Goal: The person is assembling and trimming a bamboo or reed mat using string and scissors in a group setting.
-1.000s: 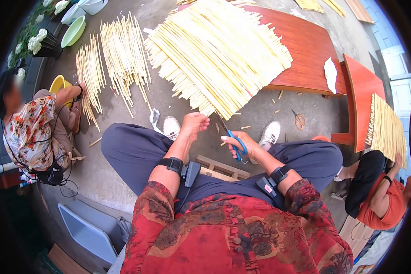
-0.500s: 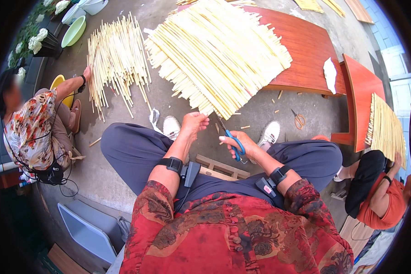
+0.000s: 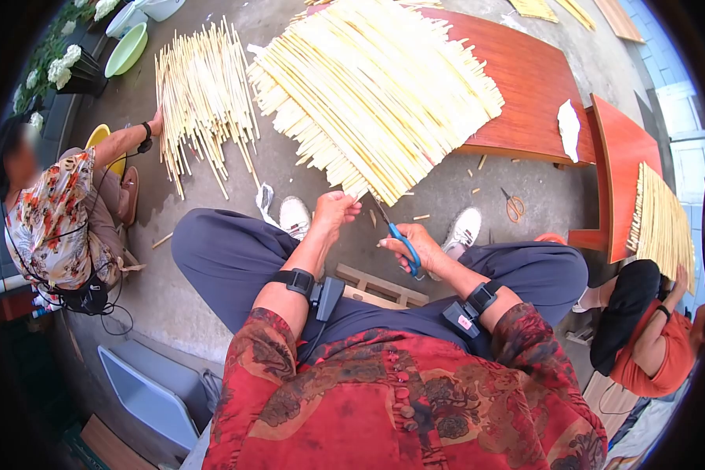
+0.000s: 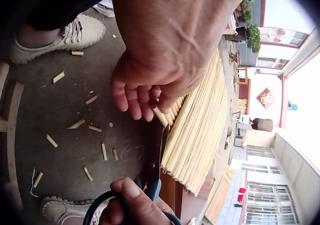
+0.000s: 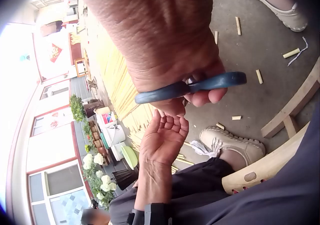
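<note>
Head view: both forearms extend forward and converge on the near corner of the stick mat [image 3: 376, 94], which lies on the red worktop [image 3: 525, 78]. The mat serves as reference for all positions below.

Left hand [image 3: 335, 213]: positioned at the near corner, back of the hand upward. Thumb and index finger are together, pinching the mat at its corner stick ends; the remaining fingers [image 4: 134, 105] are bent and hang beside the edge. The mat extends forward from the fingertips.

Right hand [image 3: 415, 247]: positioned just right of the same corner. Fingers are clamped on the blue-handled scissors [image 3: 395, 232], whose blades point toward the corner stick ends. Blade contact with a stick cannot be confirmed.

Surroundings: cut stick pieces [image 4: 59, 77] lie on the floor [image 3: 184, 301] near the mat; orange-handled scissors [image 3: 515, 207] lie right of it; a pile of loose sticks [image 3: 200, 94] lies left of it.
</note>
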`<state>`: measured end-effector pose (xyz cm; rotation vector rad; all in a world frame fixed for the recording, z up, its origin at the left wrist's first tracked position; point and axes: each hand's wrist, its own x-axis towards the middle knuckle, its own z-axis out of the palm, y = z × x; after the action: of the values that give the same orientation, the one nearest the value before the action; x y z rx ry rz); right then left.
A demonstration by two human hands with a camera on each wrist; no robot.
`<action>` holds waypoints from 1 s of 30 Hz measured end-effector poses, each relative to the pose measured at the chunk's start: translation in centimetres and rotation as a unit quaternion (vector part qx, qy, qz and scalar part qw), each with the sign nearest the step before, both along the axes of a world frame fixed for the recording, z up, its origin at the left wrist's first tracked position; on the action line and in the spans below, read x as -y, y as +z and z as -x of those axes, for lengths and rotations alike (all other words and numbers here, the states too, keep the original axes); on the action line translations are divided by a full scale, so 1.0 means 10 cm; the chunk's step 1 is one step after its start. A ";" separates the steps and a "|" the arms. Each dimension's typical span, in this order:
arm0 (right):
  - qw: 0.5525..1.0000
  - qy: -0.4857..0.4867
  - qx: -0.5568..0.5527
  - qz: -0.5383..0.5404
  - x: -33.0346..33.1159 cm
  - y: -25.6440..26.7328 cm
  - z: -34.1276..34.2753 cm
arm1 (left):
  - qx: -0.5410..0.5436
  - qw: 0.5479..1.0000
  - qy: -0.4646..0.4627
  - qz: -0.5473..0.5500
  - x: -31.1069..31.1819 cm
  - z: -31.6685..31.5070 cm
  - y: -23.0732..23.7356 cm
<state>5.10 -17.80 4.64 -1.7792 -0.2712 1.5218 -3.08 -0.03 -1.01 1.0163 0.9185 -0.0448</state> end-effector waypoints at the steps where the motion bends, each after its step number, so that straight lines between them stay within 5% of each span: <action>1: 1.000 0.003 0.008 -0.001 0.01 -0.02 0.00 | 0.009 1.000 0.001 -0.012 0.01 0.00 0.00; 6: 0.999 -0.005 0.041 0.001 0.04 -0.03 0.02 | 0.012 0.999 0.003 -0.034 0.05 0.00 0.01; 8: 0.989 0.044 0.138 -0.009 0.06 -0.11 0.01 | 0.010 0.999 0.002 -0.036 0.05 0.00 0.01; 17: 0.996 -0.048 -0.075 -0.009 -0.04 0.04 0.02 | 0.005 1.000 -0.008 -0.004 0.02 -0.03 -0.03; 30: 0.999 0.020 0.042 -0.021 0.03 -0.12 -0.03 | 0.003 0.999 0.012 -0.053 0.10 -0.02 0.00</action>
<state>5.39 -18.11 3.46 -1.8163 -0.3798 1.4614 -2.90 -1.01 -1.03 1.1026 0.9363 0.0278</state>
